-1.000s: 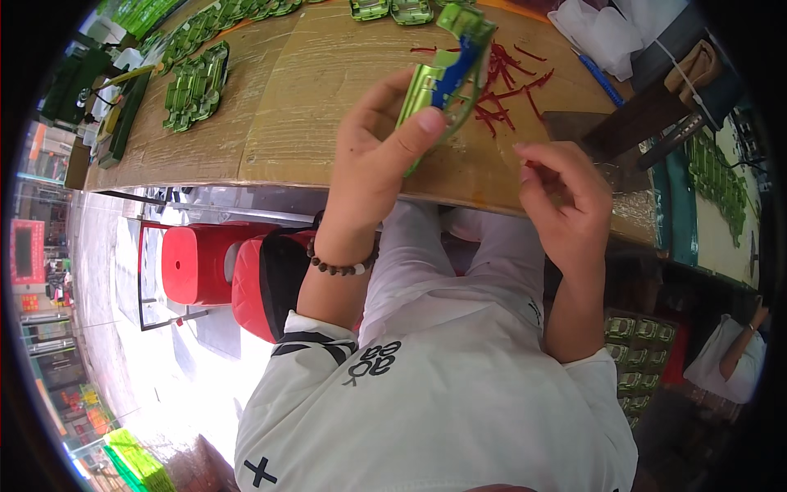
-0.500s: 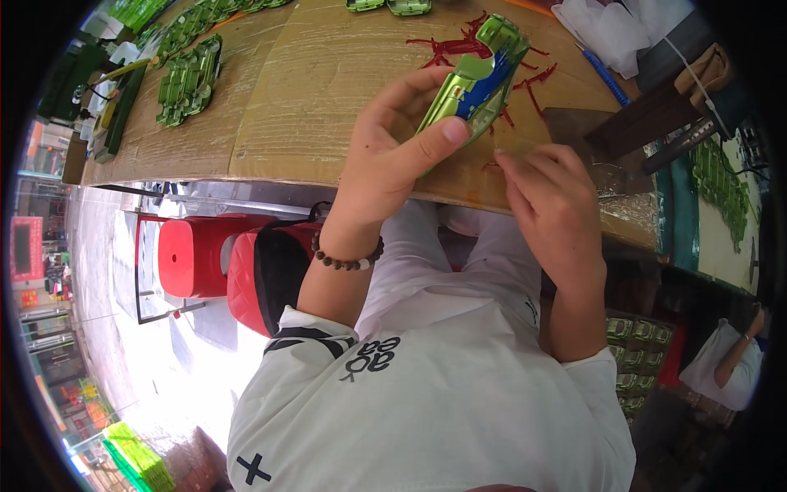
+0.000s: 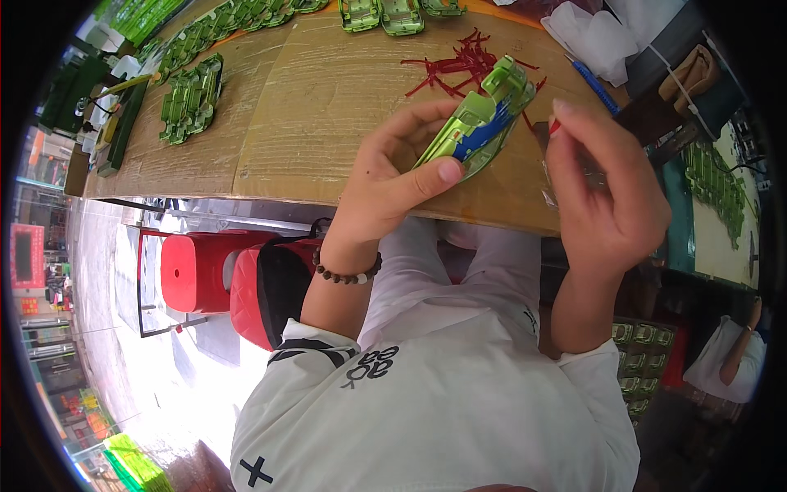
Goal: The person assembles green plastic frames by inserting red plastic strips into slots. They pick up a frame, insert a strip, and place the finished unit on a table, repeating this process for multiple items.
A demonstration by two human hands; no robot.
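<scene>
My right fingers [image 3: 594, 134]: tips pinching together, gripping a small red scrap [image 3: 555, 127]. My left fingers [image 3: 426, 180]: curling part-way, thumb pressing, holding one green casing with blue band [image 3: 477, 127], tilted, above the desk [image 3: 303, 115]. Beyond: green cluster [image 3: 193, 102], lying at left; red strips [image 3: 469, 67], heaping loosely; blue tool [image 3: 594, 84], resting at right; green parts [image 3: 381, 16], lining the far side.

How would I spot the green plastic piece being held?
Find the brown tabletop, then the left hand over its near side. That hand holds a glossy, curved green plastic piece; unlike the loose green plastic shells on the tabletop, it shows a blue strip.
</scene>
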